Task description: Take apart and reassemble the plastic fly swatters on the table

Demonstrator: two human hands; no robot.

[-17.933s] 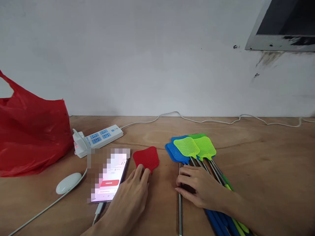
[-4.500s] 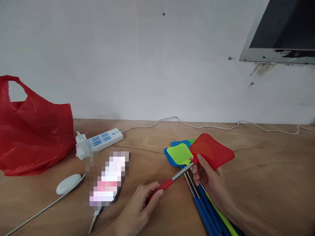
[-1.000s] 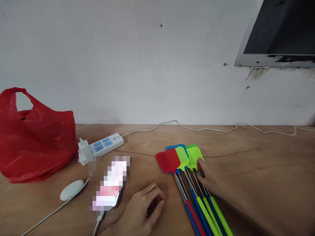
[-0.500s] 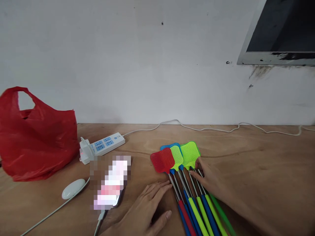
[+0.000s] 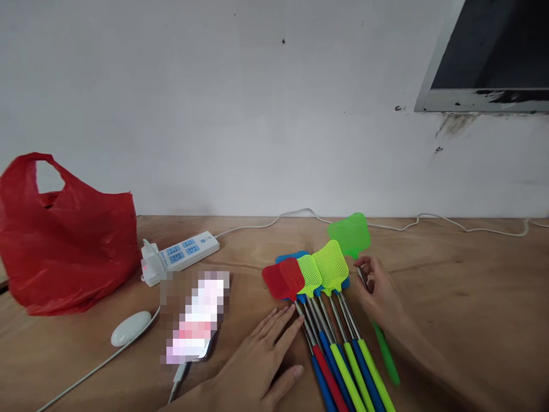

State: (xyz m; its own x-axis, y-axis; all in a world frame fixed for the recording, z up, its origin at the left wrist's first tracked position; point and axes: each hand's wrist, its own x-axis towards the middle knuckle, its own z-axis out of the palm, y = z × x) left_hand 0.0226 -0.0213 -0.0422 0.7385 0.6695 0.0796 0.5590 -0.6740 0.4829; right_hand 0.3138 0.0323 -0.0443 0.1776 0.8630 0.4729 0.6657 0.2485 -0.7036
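Observation:
Several fly swatters lie fanned together on the wooden table, their handles toward me: a red fly swatter (image 5: 283,279) at the left, yellow-green ones (image 5: 331,265) and blue ones (image 5: 292,256) partly underneath. My left hand (image 5: 266,355) lies flat at the left of the bunch, fingers spread, fingertips against the metal shafts below the red head. My right hand (image 5: 380,286) grips a green fly swatter (image 5: 349,233) by its shaft, just below the head. That swatter is apart from the bunch on its right, its head farther back; its green handle shows below my hand.
A red plastic bag (image 5: 72,246) stands at the left. Beside it are a white power strip (image 5: 189,252) with a plugged-in charger, a white mouse-like oval (image 5: 131,328) and a charging phone (image 5: 201,317). A white cable (image 5: 295,213) runs along the wall; a dark framed screen (image 5: 493,51) hangs upper right.
My right hand has drawn the green fly swatter out from under the bunch, moving it right and farther back. My left hand has stayed nearly in place, fingertips slightly farther forward.

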